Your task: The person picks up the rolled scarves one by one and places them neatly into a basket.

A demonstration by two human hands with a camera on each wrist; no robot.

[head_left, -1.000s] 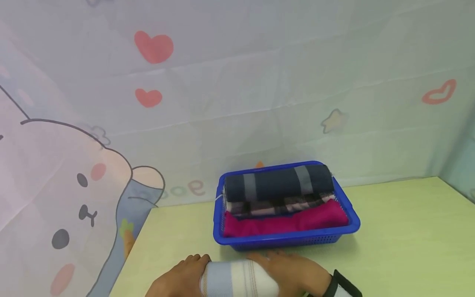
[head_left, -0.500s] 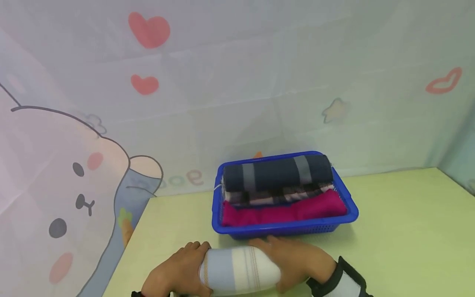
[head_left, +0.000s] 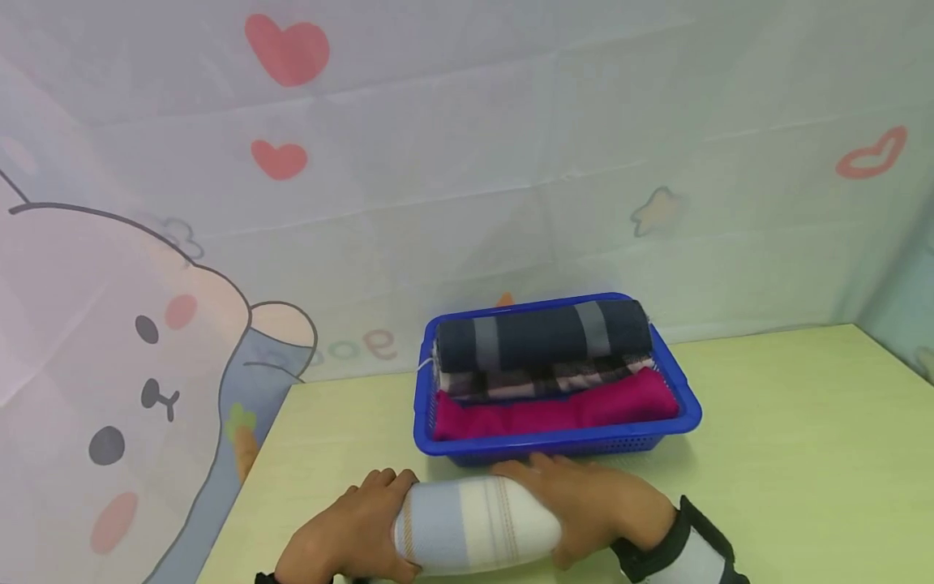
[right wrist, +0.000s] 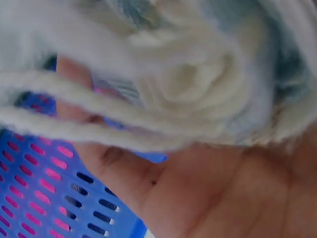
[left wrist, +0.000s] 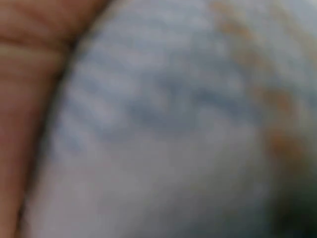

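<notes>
A rolled scarf (head_left: 474, 523) in pale blue and cream plaid lies crosswise at the bottom of the head view. My left hand (head_left: 365, 519) grips its left end, fingers over the top and thumb at the near side. The right hand (head_left: 594, 507) holds the other end the same way. In the right wrist view, the roll's spiral end (right wrist: 193, 84) and cream fringe strands (right wrist: 99, 114) lie against the palm (right wrist: 213, 193). Only blurred blue-white cloth (left wrist: 163, 114) and a bit of finger (left wrist: 25, 114) fill the left wrist view.
Just beyond the hands stands a blue plastic basket (head_left: 547, 444) on the pale yellow table (head_left: 788, 438). It holds a dark rolled scarf (head_left: 543, 337) with grey stripes, a plaid cloth (head_left: 554, 380) and a magenta cloth (head_left: 558, 414). A printed backdrop (head_left: 467, 162) hangs behind.
The head view has tilted down a little, so the basket and hands sit higher in it. Both hands keep their hold on the scarf, and more of the roll shows now.
</notes>
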